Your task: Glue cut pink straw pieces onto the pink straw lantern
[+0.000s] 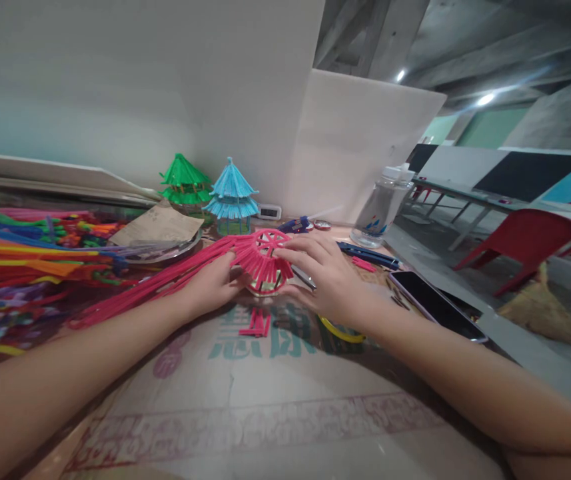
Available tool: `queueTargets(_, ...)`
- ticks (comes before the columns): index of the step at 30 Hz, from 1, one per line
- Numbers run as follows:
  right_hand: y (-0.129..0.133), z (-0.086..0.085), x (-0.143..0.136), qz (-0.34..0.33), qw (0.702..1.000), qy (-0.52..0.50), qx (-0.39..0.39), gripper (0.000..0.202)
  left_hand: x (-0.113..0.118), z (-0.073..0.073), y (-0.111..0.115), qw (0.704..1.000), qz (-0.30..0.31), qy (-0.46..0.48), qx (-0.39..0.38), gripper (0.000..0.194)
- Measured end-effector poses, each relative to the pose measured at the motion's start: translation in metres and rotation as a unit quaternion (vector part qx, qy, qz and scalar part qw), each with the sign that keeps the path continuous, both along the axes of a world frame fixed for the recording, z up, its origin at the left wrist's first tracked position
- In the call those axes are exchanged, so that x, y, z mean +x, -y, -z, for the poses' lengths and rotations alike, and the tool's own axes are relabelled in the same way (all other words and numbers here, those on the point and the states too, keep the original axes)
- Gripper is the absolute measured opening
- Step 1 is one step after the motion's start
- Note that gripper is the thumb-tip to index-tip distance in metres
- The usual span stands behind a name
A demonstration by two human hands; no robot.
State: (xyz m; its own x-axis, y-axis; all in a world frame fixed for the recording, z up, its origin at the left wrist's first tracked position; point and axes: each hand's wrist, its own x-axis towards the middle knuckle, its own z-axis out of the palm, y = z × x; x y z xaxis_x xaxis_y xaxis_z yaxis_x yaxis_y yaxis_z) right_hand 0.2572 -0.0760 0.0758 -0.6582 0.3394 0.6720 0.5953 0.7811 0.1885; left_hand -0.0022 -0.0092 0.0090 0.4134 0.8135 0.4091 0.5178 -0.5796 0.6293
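Note:
A small pink pavilion model [265,267], made of fuzzy pipe cleaners, stands before me with an open ring on top and a fringed roof below. My left hand [218,283] grips its left side, thumb toward the base, other fingers partly hidden. My right hand [328,277] curls around the right side, fingertips on the roof near the ring. Long pink pipe cleaners [165,283] run left beneath my left hand. Cut pink pieces [256,323] lie in front of the model. A slim dark metal tool [305,277] shows partly behind my right fingers.
Behind stand a green pavilion [184,179] and a blue pavilion [232,193]. Bundles of coloured pipe cleaners [30,253] fill the left. On the right are a clear bottle [380,207], a dark blue cutter [369,255], a phone [435,303] and a yellow ring [340,331].

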Motion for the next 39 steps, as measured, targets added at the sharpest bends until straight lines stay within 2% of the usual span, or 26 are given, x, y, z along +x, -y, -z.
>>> queueTargets(10,-0.0006,-0.0004,0.0006,0.012,1.000,0.004,-0.020,0.027,-0.0016,0.0021,-0.0031,1.000,0.004,-0.007,0.012,0.022)
queueTargets(22,0.0011,-0.0010,-0.0028,-0.010,1.000,-0.002,-0.021,0.030,0.0007,0.0061,-0.0029,0.999,-0.015,0.022,0.019,0.021)
queueTargets(31,0.0012,0.0008,-0.0008,-0.008,1.000,-0.003,-0.008,0.034,-0.0018,0.0066,-0.0048,1.000,-0.007,-0.012,0.001,0.023)
queueTargets(39,0.0001,0.0020,-0.0026,0.003,1.000,-0.012,0.011,0.026,-0.0010,0.0024,-0.0017,1.000,-0.010,-0.026,-0.002,0.027)
